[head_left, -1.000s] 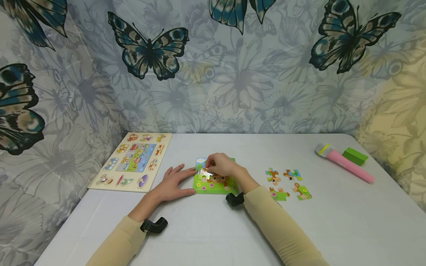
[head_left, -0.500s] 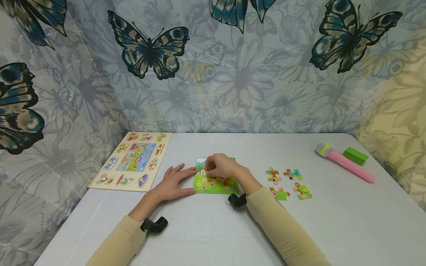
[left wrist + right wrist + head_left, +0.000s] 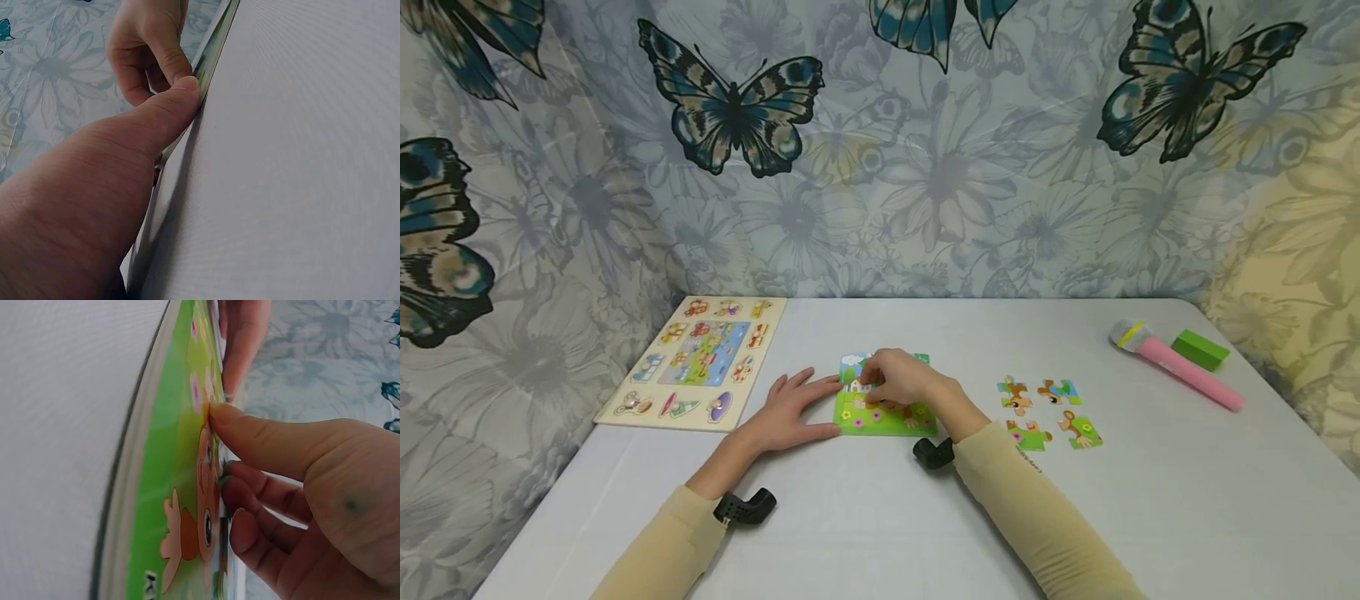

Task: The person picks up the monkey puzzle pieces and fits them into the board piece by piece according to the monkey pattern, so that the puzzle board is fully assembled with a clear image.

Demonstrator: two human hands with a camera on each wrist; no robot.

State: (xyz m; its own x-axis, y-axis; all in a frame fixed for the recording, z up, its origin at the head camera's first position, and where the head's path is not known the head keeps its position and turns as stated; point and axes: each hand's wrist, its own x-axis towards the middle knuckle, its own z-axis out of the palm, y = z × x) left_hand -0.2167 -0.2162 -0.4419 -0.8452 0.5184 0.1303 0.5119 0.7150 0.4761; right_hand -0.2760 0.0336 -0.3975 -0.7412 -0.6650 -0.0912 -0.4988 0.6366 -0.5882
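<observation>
A small jigsaw board (image 3: 887, 427) with a monkey on green grass lies mid-table. My left hand (image 3: 786, 418) rests at its left side, fingers spread, thumb and index finger at the edge. Over the board's upper left is my right hand (image 3: 908, 379), fingers curled, pinching a puzzle piece (image 3: 854, 387) with a white house, low against the picture. In the right wrist view the thumb (image 3: 228, 414) touches the picture surface, with the curled fingertips (image 3: 240, 528) close by. The right hand hides part of the monkey's head and the board's top.
Several loose puzzle pieces (image 3: 1028, 436) lie right of the board. Farther right are a pink toy microphone (image 3: 1187, 371) and a green block (image 3: 1201, 350). A large wooden picture board (image 3: 651, 408) lies at the left. Butterfly-patterned cloth (image 3: 940, 208) hangs behind the table.
The puzzle piece under my right hand stood out raised and pale a second ago; now it sits lower, level with the picture. My left hand stays in place.
</observation>
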